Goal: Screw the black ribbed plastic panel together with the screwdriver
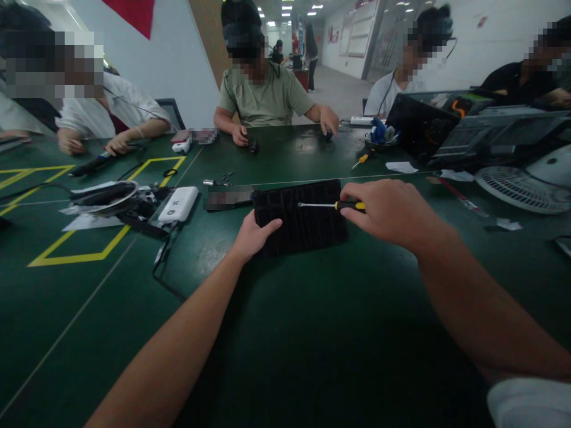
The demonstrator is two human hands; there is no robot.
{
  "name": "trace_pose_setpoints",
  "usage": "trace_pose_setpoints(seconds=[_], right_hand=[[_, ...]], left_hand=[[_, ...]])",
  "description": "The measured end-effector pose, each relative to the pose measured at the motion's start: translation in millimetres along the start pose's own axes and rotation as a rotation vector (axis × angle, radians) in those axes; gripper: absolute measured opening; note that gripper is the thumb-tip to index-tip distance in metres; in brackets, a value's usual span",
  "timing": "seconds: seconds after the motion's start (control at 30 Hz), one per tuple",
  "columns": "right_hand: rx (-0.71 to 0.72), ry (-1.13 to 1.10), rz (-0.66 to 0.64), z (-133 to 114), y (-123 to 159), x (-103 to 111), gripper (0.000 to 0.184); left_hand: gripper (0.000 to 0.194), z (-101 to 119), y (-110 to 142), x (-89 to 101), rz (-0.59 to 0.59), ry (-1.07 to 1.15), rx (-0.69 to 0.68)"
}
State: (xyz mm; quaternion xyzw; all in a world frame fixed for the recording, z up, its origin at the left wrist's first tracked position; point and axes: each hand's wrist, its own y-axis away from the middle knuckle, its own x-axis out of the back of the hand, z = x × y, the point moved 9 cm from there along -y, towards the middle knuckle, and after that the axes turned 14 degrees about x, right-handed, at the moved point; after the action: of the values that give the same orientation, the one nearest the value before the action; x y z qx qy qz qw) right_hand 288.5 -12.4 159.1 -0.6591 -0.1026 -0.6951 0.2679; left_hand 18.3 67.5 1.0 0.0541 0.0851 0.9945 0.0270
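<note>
A flat black rectangular panel lies on the green table in front of me. My left hand rests on its near left corner, thumb pressed on top, fingers curled at the edge. My right hand is closed round the yellow-and-black handle of a small screwdriver. Its metal shaft lies nearly level and points left, the tip over the upper middle of the panel.
A white power bank, cables and a cluttered tray lie at left. Small screws sit beyond the panel. Another yellow screwdriver, a bowl, opened laptops and a white fan grille are at right. Several people sit round the table.
</note>
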Motion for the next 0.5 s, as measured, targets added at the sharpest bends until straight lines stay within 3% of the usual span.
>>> trace_pose_setpoints(seconds=[0.5], right_hand=[[-0.022,-0.075,0.037,4.8,0.6,-1.8,0.014]], left_hand=[[0.053,0.2,2.2,-1.7,-0.005,0.022,0.01]])
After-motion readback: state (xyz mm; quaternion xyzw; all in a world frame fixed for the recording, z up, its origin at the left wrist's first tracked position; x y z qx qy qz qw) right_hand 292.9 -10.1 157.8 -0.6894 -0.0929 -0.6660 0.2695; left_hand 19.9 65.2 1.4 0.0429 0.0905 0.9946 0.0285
